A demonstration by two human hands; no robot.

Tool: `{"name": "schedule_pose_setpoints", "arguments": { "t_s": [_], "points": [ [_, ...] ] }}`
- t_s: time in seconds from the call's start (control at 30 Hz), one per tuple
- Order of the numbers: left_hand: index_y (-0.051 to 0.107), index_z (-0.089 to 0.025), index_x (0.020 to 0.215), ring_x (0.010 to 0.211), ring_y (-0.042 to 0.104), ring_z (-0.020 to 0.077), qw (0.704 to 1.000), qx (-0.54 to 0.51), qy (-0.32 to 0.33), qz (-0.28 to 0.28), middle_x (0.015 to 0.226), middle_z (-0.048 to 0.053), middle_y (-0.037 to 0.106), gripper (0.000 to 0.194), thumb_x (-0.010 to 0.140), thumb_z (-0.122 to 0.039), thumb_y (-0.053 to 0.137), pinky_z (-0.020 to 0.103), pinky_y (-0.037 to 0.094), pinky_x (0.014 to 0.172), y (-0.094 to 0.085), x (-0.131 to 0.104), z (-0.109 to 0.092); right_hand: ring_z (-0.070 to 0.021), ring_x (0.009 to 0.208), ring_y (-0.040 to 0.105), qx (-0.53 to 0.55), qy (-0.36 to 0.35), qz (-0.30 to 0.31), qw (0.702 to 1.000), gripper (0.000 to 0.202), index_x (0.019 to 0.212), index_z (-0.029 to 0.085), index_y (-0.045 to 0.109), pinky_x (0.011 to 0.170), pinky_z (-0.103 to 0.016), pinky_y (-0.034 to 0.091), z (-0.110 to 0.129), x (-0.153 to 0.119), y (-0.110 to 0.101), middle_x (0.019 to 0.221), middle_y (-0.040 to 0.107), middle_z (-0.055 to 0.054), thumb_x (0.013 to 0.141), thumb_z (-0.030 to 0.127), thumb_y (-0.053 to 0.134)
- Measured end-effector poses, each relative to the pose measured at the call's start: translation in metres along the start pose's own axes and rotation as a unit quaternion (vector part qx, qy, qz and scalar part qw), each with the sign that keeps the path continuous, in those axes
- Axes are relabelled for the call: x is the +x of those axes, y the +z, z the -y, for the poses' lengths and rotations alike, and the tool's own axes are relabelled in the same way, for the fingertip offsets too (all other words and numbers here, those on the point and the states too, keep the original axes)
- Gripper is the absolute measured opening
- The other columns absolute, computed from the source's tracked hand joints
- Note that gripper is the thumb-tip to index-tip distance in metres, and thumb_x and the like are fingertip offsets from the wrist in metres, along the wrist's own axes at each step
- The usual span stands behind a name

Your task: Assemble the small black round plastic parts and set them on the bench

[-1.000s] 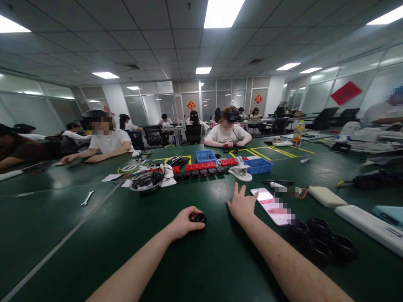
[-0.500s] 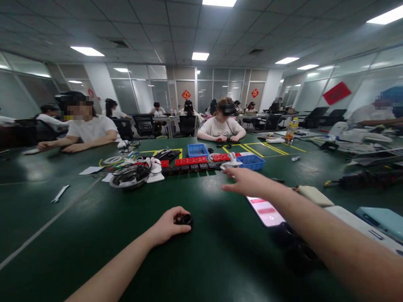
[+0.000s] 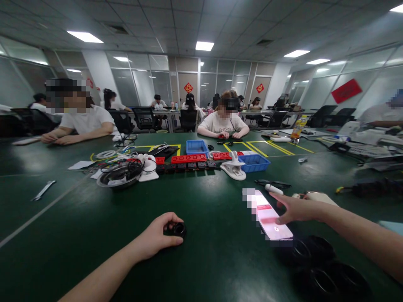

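My left hand [image 3: 160, 237] rests on the green table with thumb and fingers curled round a small black ring-shaped piece [image 3: 179, 229]; its open hole faces up. On the right, my right hand [image 3: 294, 208] hovers over the edge of a lit phone [image 3: 267, 214], index finger and thumb apart. Just past the index fingertip lies a white cylindrical item [image 3: 273, 189]; whether they touch I cannot tell. Several larger black rings [image 3: 321, 282] sit below my right forearm, blurred and dark.
Farther off are a red-and-black power strip [image 3: 192, 161], blue trays [image 3: 255, 162], a white clip stand [image 3: 233, 167] and a metal bowl [image 3: 118, 180] of cables. A wrench [image 3: 43, 191] lies left. People sit across the table, including one opposite [image 3: 222, 123].
My right hand has drawn back and to the right, from near the white clip stand to beside the phone. My left hand keeps hold of the black ring-shaped piece. The view has shifted slightly.
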State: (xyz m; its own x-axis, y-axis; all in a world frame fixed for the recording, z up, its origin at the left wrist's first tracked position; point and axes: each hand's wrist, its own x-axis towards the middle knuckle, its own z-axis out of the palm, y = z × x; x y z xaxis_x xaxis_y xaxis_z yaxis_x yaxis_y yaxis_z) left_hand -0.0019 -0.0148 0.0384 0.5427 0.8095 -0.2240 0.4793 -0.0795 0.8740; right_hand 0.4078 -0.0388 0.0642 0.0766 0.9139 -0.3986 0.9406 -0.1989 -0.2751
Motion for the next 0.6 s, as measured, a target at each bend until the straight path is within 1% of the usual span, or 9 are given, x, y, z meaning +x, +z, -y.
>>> {"name": "schedule_pose_setpoints", "arguments": {
  "t_s": [0.1, 0.17, 0.23, 0.33, 0.37, 0.43, 0.5, 0.57, 0.6],
  "points": [
    [0.051, -0.016, 0.09, 0.088, 0.049, 0.0174, 1.0, 0.01, -0.004, 0.001, 0.097, 0.003, 0.052, 0.035, 0.06, -0.031, 0.062, 0.028, 0.037, 0.078, 0.0, 0.001, 0.002, -0.0282, 0.117, 0.029, -0.037, -0.014, 0.003, 0.999, 0.11, 0.131, 0.005, 0.008, 0.093, -0.031, 0.028, -0.001, 0.004, 0.009, 0.133, 0.021, -0.018, 0.045, 0.04, 0.068],
    [0.051, -0.016, 0.09, 0.088, 0.049, 0.017, 1.0, 0.02, -0.001, 0.004, 0.096, 0.003, 0.052, 0.035, 0.06, -0.031, 0.062, 0.028, 0.036, 0.078, 0.0, 0.001, 0.001, -0.0306, 0.118, 0.027, -0.055, -0.006, 0.0, 0.998, 0.115, 0.131, 0.004, 0.007, 0.094, -0.034, 0.027, -0.002, 0.005, 0.012, 0.134, 0.019, -0.019, 0.042, 0.041, 0.069],
    [0.05, -0.016, 0.09, 0.087, 0.049, 0.0167, 1.0, 0.024, 0.003, 0.006, 0.095, 0.002, 0.052, 0.035, 0.06, -0.031, 0.062, 0.028, 0.037, 0.078, 0.0, 0.001, 0.0, -0.0322, 0.115, 0.032, -0.059, -0.008, -0.007, 0.998, 0.116, 0.131, 0.005, 0.007, 0.092, -0.035, 0.029, -0.002, 0.004, 0.009, 0.132, 0.024, -0.019, 0.041, 0.042, 0.07],
    [0.05, -0.016, 0.089, 0.088, 0.049, 0.0168, 1.0, 0.017, 0.005, 0.011, 0.096, 0.003, 0.052, 0.034, 0.061, -0.031, 0.061, 0.027, 0.037, 0.078, -0.001, -0.002, -0.005, -0.0302, 0.103, 0.045, -0.031, -0.025, -0.02, 0.999, 0.104, 0.131, 0.008, 0.012, 0.083, -0.034, 0.037, 0.011, -0.005, -0.008, 0.122, 0.04, -0.018, 0.05, 0.05, 0.062],
    [0.049, -0.016, 0.089, 0.088, 0.049, 0.0169, 1.0, 0.015, 0.004, 0.012, 0.095, 0.003, 0.052, 0.034, 0.061, -0.031, 0.061, 0.027, 0.038, 0.077, -0.001, -0.003, -0.006, -0.0285, 0.097, 0.05, -0.019, -0.025, -0.034, 0.999, 0.097, 0.131, 0.009, 0.015, 0.078, -0.034, 0.039, 0.021, -0.011, -0.016, 0.117, 0.046, -0.017, 0.055, 0.053, 0.058],
    [0.05, -0.015, 0.089, 0.087, 0.049, 0.017, 1.0, 0.012, 0.007, 0.012, 0.093, 0.003, 0.053, 0.035, 0.061, -0.031, 0.061, 0.028, 0.038, 0.077, -0.001, -0.004, -0.007, -0.0256, 0.086, 0.054, -0.007, -0.031, -0.1, 0.995, 0.081, 0.127, 0.01, 0.028, 0.071, -0.033, 0.041, 0.05, -0.029, -0.028, 0.106, 0.053, -0.015, 0.062, 0.054, 0.05],
    [0.05, -0.015, 0.09, 0.085, 0.05, 0.017, 1.0, 0.012, 0.014, 0.008, 0.092, 0.003, 0.053, 0.036, 0.061, -0.032, 0.062, 0.028, 0.038, 0.075, -0.001, -0.005, -0.006, -0.0226, 0.081, 0.054, 0.009, -0.078, -0.138, 0.987, 0.06, 0.114, 0.014, 0.045, 0.068, -0.031, 0.041, 0.089, -0.053, -0.03, 0.098, 0.057, -0.011, 0.068, 0.053, 0.045],
    [0.05, -0.015, 0.091, 0.083, 0.05, 0.0167, 1.0, 0.013, 0.025, 0.003, 0.092, 0.003, 0.053, 0.038, 0.06, -0.032, 0.062, 0.028, 0.039, 0.074, -0.001, -0.005, -0.002, -0.0189, 0.077, 0.055, 0.047, -0.155, -0.097, 0.982, 0.046, 0.104, 0.018, 0.053, 0.064, -0.027, 0.042, 0.132, -0.076, -0.018, 0.092, 0.059, -0.007, 0.073, 0.049, 0.041],
    [0.051, -0.015, 0.09, 0.082, 0.05, 0.0164, 0.999, 0.013, 0.034, -0.002, 0.091, 0.003, 0.053, 0.038, 0.059, -0.033, 0.063, 0.028, 0.039, 0.073, -0.001, -0.005, 0.001, -0.0176, 0.076, 0.055, 0.063, -0.193, -0.048, 0.978, 0.042, 0.101, 0.019, 0.054, 0.063, -0.025, 0.042, 0.152, -0.085, -0.007, 0.089, 0.059, -0.006, 0.073, 0.048, 0.042]
  ]
}}
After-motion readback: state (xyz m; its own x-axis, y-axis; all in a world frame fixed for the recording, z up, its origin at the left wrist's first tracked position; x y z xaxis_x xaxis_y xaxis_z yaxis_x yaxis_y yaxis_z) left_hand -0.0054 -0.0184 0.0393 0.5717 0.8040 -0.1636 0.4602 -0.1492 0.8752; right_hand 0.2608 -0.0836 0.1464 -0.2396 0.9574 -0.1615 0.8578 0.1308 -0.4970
